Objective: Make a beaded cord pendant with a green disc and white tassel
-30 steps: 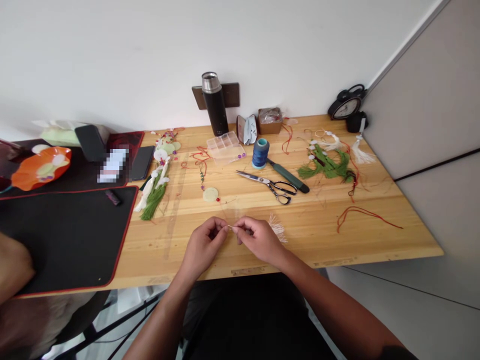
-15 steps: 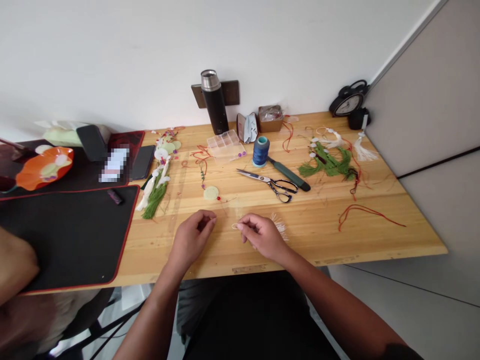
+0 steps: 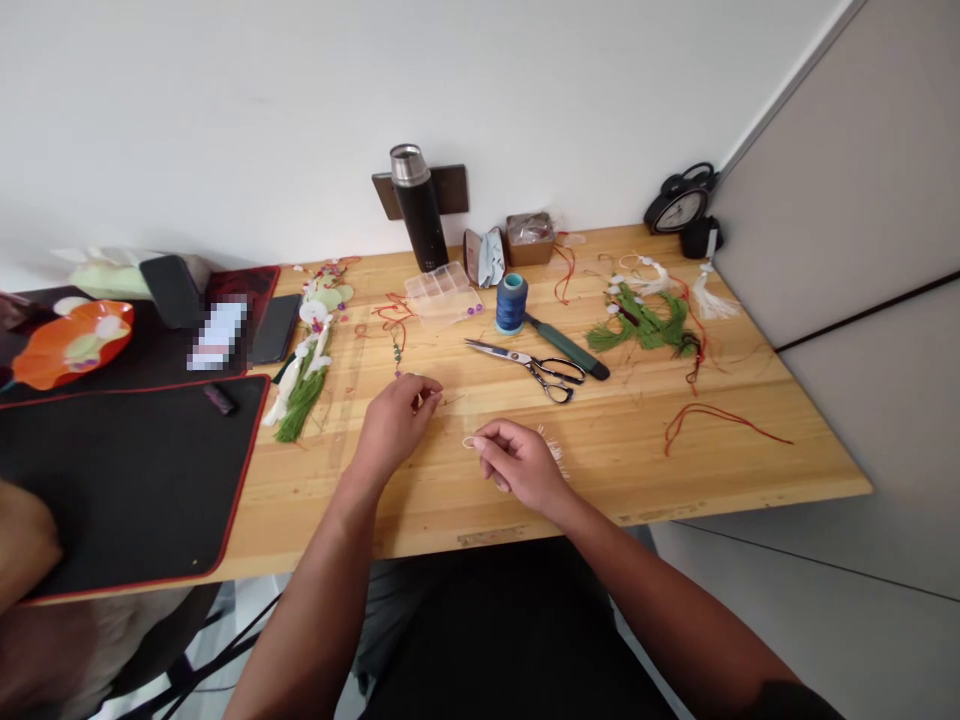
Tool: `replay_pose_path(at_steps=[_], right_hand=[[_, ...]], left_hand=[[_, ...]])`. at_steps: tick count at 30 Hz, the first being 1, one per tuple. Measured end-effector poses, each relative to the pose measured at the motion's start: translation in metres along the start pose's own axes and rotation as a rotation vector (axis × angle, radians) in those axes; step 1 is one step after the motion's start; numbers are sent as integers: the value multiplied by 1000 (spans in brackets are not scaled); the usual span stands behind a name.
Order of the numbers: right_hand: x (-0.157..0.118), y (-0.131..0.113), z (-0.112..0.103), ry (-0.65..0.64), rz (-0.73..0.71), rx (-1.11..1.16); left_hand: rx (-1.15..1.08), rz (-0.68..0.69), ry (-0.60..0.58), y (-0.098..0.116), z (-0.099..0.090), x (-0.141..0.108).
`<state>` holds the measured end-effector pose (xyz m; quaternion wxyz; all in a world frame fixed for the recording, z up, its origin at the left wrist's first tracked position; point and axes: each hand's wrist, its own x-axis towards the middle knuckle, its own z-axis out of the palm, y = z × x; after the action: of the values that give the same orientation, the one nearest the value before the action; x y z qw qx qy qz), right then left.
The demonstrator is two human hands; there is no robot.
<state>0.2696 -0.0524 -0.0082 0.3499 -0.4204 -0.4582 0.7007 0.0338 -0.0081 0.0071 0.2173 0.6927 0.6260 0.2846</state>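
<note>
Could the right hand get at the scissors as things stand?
Probably yes. The right hand is pinching a pale loop of cord, which it would have to release or carry along, but no object seems to stand on the wooden tabletop between it and the scissors.

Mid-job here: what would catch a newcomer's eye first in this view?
The left hand and right hand come first, over the near side of the wooden bench, the right pinching a pale loop of cord. Beyond them stand a blue thread spool and steel scissors; at far left, a bright orange dish stands out.
</note>
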Motion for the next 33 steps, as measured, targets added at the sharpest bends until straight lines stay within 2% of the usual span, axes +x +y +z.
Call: replay_pose_path(at_steps=[3,8,12,14,16,18,20,21,27,33], right_hand=[[1,0,-1,3,-3,30],[5,-1,3,15,6,24],[7,-3,9,36,17,18],[8,-3,10,43,17,19],[8,-2,9,53,21,24],[7,-2,6,66,22,26],[7,-2,2,85,14,21],[7,-3,0,96,5,15],[17,-11,-10,141,-13,-27],[30,-12,-9,171,-55,-83]], left_hand=[[-71,-58,35,-6,-10,8],[-349,-173,245,-12,-35,34],[-835,-111,391,0,-42,66],[-902,-59,393,10,-40,77],[-764,-12,293,19,-34,79],[-525,22,111,23,-26,72],[-312,45,-30,20,-18,59],[-232,57,-63,16,-15,52],[68,228,-40,-7,-6,27],[302,335,-107,-11,12,21]])
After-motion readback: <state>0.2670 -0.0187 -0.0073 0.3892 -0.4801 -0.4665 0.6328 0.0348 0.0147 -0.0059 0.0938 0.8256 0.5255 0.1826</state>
